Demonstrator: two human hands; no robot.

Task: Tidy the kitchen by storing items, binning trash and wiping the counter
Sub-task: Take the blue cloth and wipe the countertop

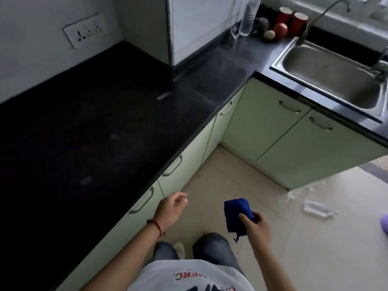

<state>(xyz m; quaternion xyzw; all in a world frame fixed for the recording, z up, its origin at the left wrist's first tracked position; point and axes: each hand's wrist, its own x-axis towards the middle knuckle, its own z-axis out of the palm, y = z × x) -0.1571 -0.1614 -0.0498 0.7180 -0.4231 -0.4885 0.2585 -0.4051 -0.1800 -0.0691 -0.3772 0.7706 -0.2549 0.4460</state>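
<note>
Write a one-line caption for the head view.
Right hand holds a folded blue cloth beside the black stone counter; left hand empty.

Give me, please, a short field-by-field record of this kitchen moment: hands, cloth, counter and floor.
left hand: empty, loosely curled, beside the counter edge
right hand: gripping a folded blue cloth
counter: dark, faint smudges
back corner: clear bottle, two red cups, fruit
sink: nothing visible inside
floor: clear plastic bottle lying there

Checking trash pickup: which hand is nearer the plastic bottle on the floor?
Right. The right hand, holding the blue cloth, is just left of the plastic bottle; the left hand is farther left, by the cabinet drawers.
</note>
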